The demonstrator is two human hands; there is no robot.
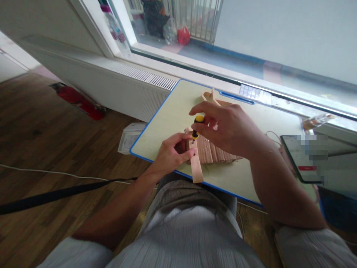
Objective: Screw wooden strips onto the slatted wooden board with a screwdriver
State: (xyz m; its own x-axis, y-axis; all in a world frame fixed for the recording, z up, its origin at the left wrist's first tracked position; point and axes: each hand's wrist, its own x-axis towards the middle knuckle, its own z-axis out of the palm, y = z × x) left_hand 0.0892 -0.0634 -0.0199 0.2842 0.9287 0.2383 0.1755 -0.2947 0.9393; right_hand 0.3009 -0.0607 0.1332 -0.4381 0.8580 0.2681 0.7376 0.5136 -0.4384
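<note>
My right hand (pixel 223 124) grips a short screwdriver (pixel 195 128) with a yellow and black handle. The tool stands upright, its tip down at a flat, pale wooden strip (pixel 196 169). That strip lies across one end of a ribbed, slatted wooden piece (pixel 217 152). Pinched around the strip near the tip are the thumb and fingers of my left hand (pixel 174 152). A dark spot, perhaps a screw or hole, shows on the strip by the left thumb. Whether the screwdriver tip sits in a screw is too small to tell.
The pieces rest on a pale table (pixel 161 130) with a blue edge. Behind my right hand lies a curved wooden piece (pixel 209 96). A phone or tablet (pixel 301 156) stands at the right, beside a clear bottle (pixel 318 121). A red fire extinguisher (pixel 78 100) lies left on the floor.
</note>
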